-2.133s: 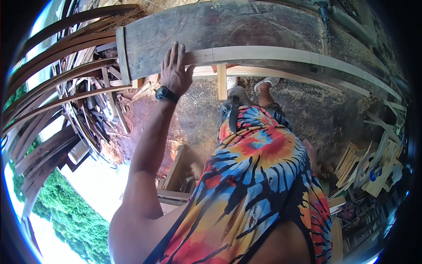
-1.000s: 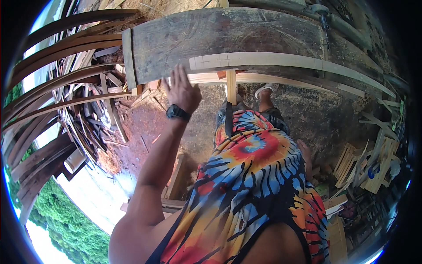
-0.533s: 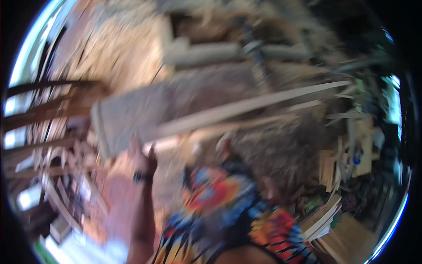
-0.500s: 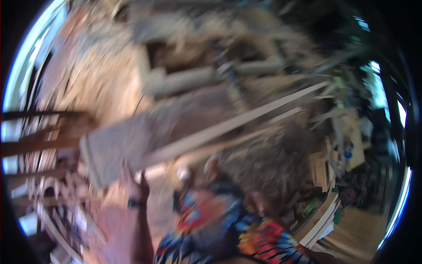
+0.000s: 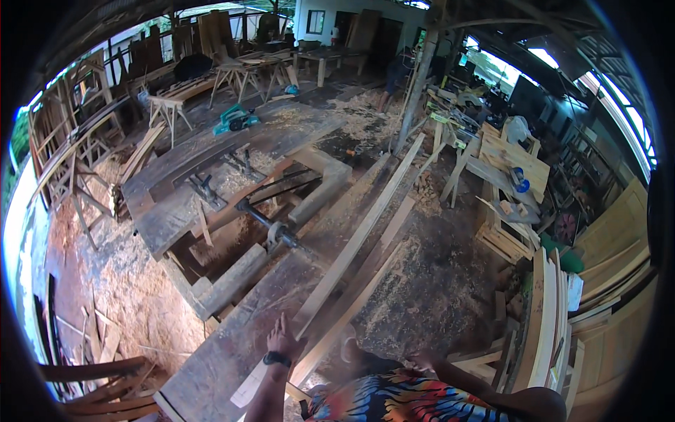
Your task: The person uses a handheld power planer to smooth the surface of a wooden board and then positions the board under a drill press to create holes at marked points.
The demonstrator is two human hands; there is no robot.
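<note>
My left hand (image 5: 281, 336), with a dark band at the wrist, has its fingers stretched out beside a long pale board (image 5: 355, 246). The board passes beneath that wrist. It slants across a broad dark workbench (image 5: 235, 344), its near end showing left of my forearm. Whether my palm presses on the board or the bench, I cannot tell. Close to my body on the right is my right hand (image 5: 422, 361), away from the board; its fingers are too dim to read. Left of the board, a thick wooden frame (image 5: 239, 285) lies with a dark bar clamp (image 5: 271, 226) across it.
A green power tool (image 5: 235, 119) sits on the far bench top. Sawdust (image 5: 144, 281) covers the floor at left. A post (image 5: 416, 91) rises beyond the board. Stacked planks (image 5: 545, 316) stand at right, near a plywood-topped table (image 5: 517, 165). A person (image 5: 395, 74) is farther back.
The view has swung up and steadied from a blur, bringing in the far workshop. My left hand remains near the board's near end, its fingers now closer together.
</note>
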